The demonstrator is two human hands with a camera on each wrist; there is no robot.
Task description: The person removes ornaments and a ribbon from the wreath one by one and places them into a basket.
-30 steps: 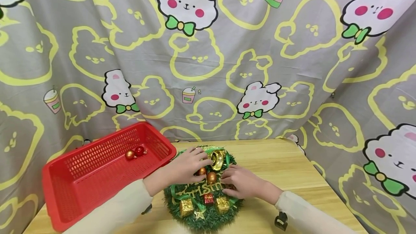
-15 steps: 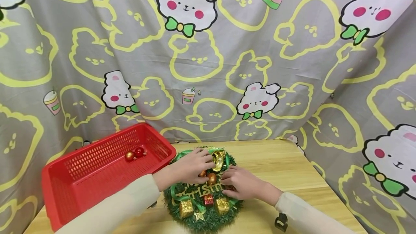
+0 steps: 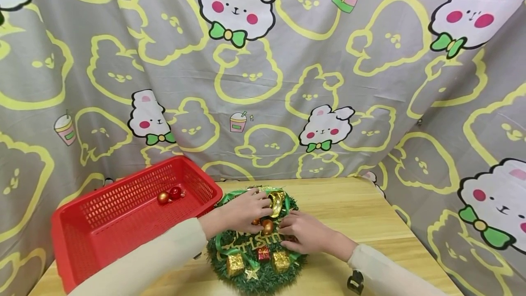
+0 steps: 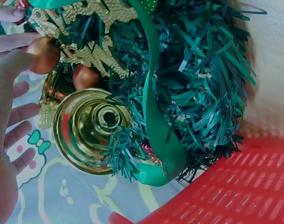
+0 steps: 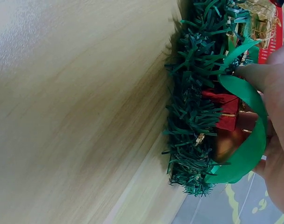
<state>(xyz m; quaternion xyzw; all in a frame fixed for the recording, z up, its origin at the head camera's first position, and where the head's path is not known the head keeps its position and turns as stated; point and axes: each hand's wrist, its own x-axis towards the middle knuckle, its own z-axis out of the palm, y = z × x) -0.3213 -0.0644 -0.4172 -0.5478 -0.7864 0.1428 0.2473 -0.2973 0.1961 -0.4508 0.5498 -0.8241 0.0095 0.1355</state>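
A green tinsel wreath [image 3: 259, 282] lies on the table with gold lettering [image 3: 263, 241], green ribbon [image 5: 249, 154] and small gift boxes. My left hand [image 3: 242, 211] reaches over its upper left part, fingers spread. In the left wrist view its thumb touches a copper bauble [image 4: 44, 56]; a second copper bauble [image 4: 87, 77] and a gold bell [image 4: 86, 135] sit close by. On the wreath's right side rests my right hand [image 3: 306, 232], fingers loosely bent. Near it, the right wrist view has a red gift box [image 5: 225, 109] and a bauble [image 5: 228, 144]; its fingertips are partly hidden.
A red perforated basket [image 3: 78, 250] stands left of the wreath, holding a gold bauble [image 3: 163, 197] and a red bauble [image 3: 175, 192]. Wooden table [image 3: 349, 200] extends to the right. Behind hangs a patterned curtain [image 3: 263, 81].
My left hand has shifted slightly to the right over the wreath, covering more of the left copper bauble. The right hand and the basket stay where they were.
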